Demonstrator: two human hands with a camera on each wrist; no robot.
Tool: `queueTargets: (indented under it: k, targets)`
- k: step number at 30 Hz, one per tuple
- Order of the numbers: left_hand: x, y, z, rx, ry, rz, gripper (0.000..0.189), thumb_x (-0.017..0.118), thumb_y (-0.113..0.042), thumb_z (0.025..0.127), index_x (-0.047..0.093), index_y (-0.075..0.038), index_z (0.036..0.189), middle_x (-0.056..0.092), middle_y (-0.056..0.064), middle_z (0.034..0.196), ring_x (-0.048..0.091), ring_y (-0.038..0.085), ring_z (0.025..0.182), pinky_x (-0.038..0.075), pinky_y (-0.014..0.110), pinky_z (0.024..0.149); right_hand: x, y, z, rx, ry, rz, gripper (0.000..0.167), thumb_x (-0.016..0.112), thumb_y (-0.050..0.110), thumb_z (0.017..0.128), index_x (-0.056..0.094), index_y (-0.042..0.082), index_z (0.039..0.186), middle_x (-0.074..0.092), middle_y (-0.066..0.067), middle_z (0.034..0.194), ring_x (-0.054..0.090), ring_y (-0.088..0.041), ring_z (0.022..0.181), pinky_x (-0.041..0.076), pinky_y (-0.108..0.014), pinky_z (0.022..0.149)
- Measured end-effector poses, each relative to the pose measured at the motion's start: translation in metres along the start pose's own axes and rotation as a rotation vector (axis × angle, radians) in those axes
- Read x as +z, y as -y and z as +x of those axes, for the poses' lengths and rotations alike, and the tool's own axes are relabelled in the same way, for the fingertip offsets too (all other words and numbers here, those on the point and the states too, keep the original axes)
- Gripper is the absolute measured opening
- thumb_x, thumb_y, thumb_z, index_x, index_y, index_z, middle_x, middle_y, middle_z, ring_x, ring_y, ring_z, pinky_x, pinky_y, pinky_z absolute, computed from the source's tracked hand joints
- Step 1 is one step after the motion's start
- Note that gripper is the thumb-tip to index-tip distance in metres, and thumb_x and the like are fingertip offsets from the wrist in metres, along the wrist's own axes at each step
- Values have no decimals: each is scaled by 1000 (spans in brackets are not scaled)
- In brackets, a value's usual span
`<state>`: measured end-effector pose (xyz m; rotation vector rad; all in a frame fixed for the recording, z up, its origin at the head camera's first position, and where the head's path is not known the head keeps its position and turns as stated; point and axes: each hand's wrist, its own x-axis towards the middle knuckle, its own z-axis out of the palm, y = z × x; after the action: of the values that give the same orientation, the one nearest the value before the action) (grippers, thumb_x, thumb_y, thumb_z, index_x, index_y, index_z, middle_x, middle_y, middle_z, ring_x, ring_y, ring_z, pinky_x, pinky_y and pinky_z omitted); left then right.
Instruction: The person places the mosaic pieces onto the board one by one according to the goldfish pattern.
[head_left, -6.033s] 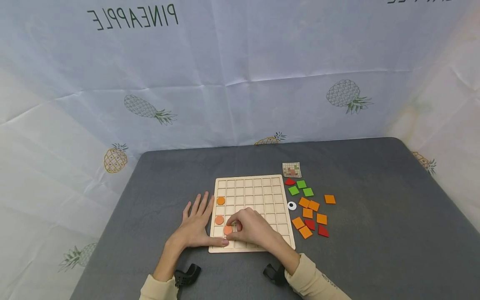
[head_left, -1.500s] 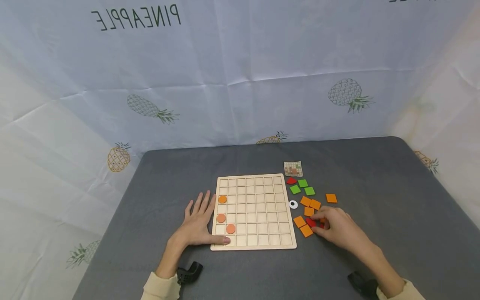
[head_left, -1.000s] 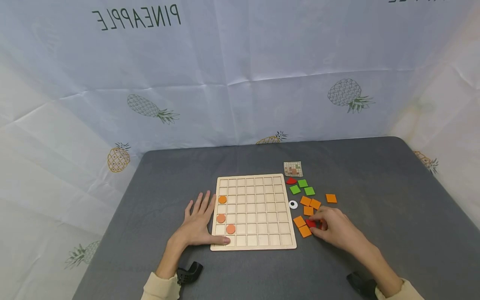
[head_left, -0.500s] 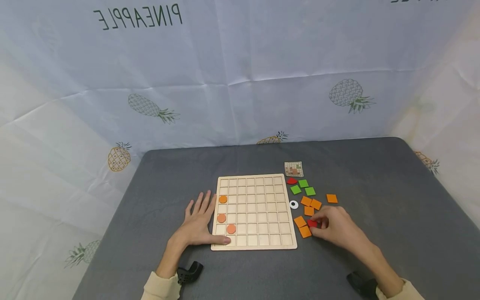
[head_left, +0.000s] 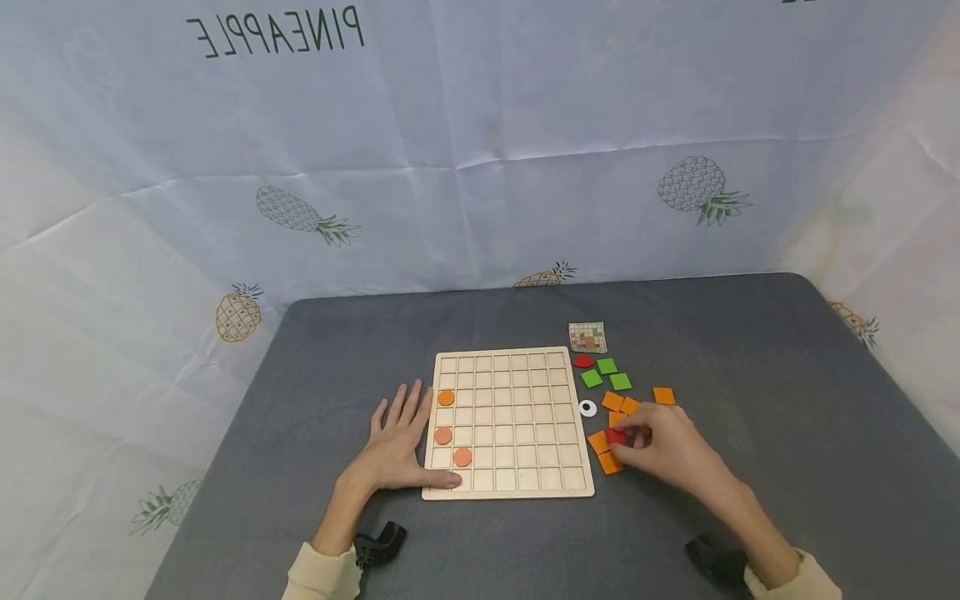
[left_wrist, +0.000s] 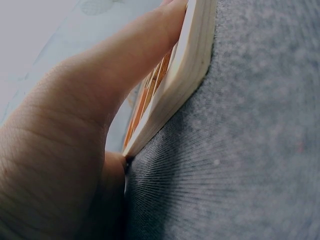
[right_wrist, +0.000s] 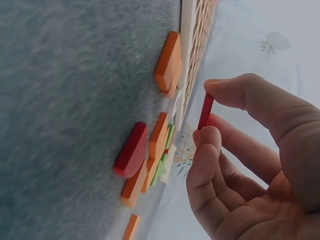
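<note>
My left hand (head_left: 393, 457) lies with fingers spread at the left edge of a wooden grid board (head_left: 521, 415), its thumb over the front left corner. On the board's left side sit an orange disc (head_left: 446, 398) and two paler orange discs, the nearer one (head_left: 462, 457) a column further in. To the right, my right hand (head_left: 671, 450) pinches a red tile (right_wrist: 205, 111) between thumb and fingertips. In the right wrist view the tile is seen edge-on, raised off the table. Below it, another red tile (right_wrist: 132, 150) with a rounded side lies among orange tiles (right_wrist: 169, 62).
Beyond lie green tiles (head_left: 592, 378), a red piece (head_left: 584, 361) and a small printed grid card (head_left: 588, 337). A white ring with a dark centre (head_left: 587, 408) is beside the board. One orange tile (head_left: 663, 396) lies apart at the right.
Six seconds ago my right hand was at the nearest pale disc on the board. It has since gone to the loose tiles and lifted a red one slightly leftward. My left hand stays put.
</note>
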<state>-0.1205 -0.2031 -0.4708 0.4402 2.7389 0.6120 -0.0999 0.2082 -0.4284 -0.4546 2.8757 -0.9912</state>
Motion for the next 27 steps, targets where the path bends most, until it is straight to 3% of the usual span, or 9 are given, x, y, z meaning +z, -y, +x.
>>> queueTargets:
  k: [13,18,27]
  targets:
    - [1,-1,1,2,-3,0,149,82,-78,71,6,-5,175,-4,24,183,-6,51,170,-1,75,130,8,20,11,-58,4,91,16,89,6,85,86,-1,99,73,0,81,51,2,62,47,-21,54]
    - [0,-1,0,7,-3,-2,148,82,-78,71,6,-5,175,-4,24,183,-6,51,170,-1,76,130,13,24,15,-75,8,104,17,90,6,84,86,-1,99,69,3,74,49,2,59,46,-21,54]
    - [0,-1,-1,5,-5,-1,148,81,-78,71,6,-5,175,-4,24,183,-5,52,170,-1,76,130,23,35,23,-176,8,117,15,87,2,83,86,0,98,69,5,74,48,6,61,46,-19,57]
